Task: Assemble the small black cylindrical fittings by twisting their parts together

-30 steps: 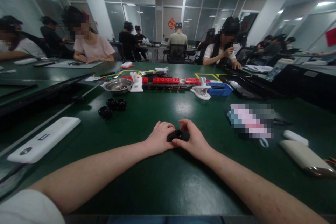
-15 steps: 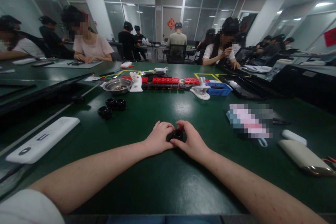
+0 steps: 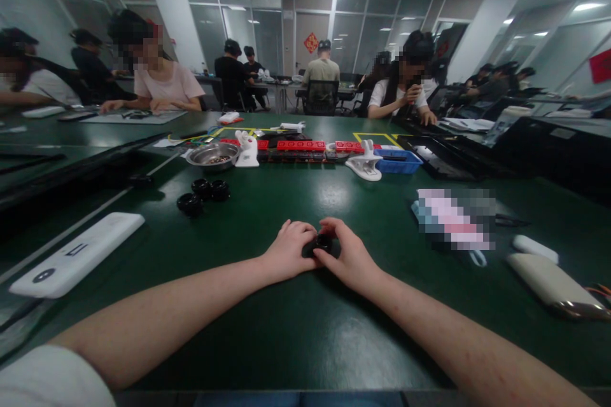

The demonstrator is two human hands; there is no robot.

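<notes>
A small black round part (image 3: 323, 242) is held between my hands, low over the green table (image 3: 305, 324). My left hand (image 3: 290, 250) has its fingers closed on the part from the left. From the right, my right hand (image 3: 347, 253) grips it between thumb and fingers. The fingers hide much of the part's sides. Several similar black round parts (image 3: 201, 189) lie together on the table, to the left and farther off.
Behind stand a metal bowl (image 3: 213, 156) of small pieces, red strips (image 3: 300, 145), a white clamp (image 3: 365, 162) and a blue tray (image 3: 398, 162). A white device (image 3: 79, 254) lies left; a beige object (image 3: 548, 283) lies right. Co-workers sit across the table.
My right thumb and fingers have shifted slightly on the black part. Across the table at the left, a person's hands have moved apart.
</notes>
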